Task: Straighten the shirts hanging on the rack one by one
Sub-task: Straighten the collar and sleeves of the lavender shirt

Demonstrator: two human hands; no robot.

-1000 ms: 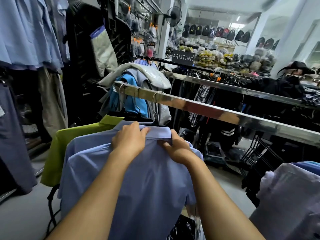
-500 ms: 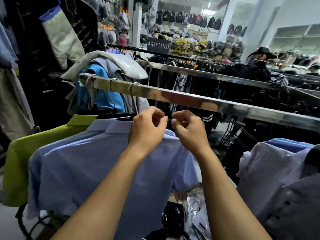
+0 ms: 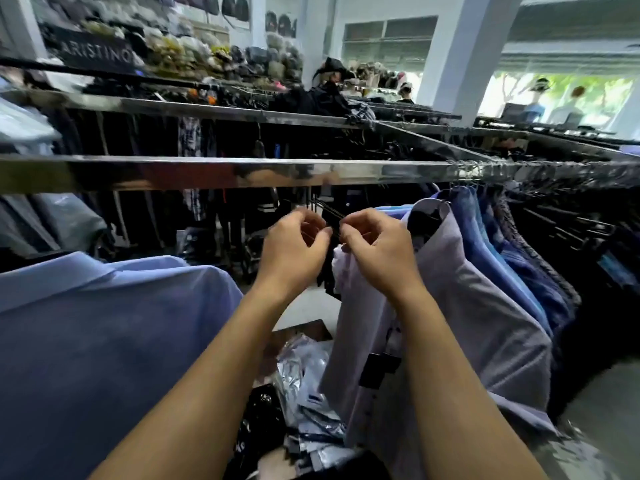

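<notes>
Under the near rail [image 3: 311, 171], both hands were raised side by side in the gap between two shirts, fingertips almost touching. The right hand [image 3: 377, 251] had its fingers curled, and they pinched the front edge of the lilac shirt [image 3: 485, 306] at its upper left. The left hand [image 3: 294, 247] was curled too, thumb near forefinger, just clear of that edge; I could not tell whether it held anything.

The lilac shirt hung below the rail's right half on a black hanger [image 3: 424, 216] that showed in its collar, its back turned to the right and its front edge facing the gap. Close behind it, further toward the rail's right end, hung a packed row of blue shirts [image 3: 502, 244], their hooks [image 3: 485, 168] bunched together on the rail. At the left, apart from the lilac one, a blue shirt [image 3: 104, 341] filled the lower left of the view, its shoulder toward the camera.

Beneath the gap, on the floor, lay clear plastic packs [image 3: 304, 375]. Beyond the near rail a second rail [image 3: 207, 110] carried dark clothes, and a sign reading ARISTINO [image 3: 97, 53] stood at the far left. A white pillar [image 3: 460, 46] rose at the upper right. The background was blurred.
</notes>
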